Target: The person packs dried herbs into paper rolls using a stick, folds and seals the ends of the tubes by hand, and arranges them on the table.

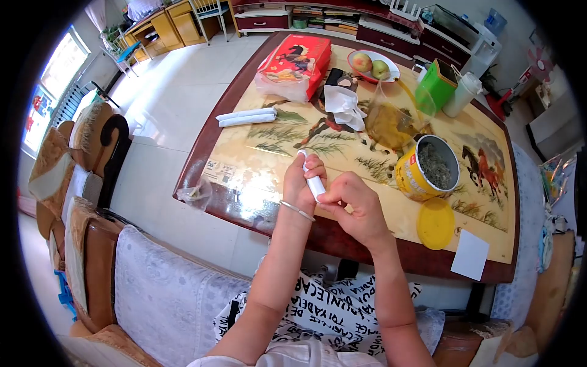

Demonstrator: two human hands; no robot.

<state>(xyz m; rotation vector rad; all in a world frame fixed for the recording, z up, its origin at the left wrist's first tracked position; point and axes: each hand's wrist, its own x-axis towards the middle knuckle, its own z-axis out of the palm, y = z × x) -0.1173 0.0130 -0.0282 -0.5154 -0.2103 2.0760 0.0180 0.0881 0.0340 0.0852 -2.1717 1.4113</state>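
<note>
While left hand point(299, 180) grips white roll point(315, 185), right hand point(358, 199) pinches its lower end, likely steadying it; can point(411, 177) sits open, within reach.

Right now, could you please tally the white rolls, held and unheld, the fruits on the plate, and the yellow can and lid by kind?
Held white roll: 1
Unheld white rolls: 2
Fruits: 2
Yellow can: 1
Yellow lid: 1
Total: 7
</note>
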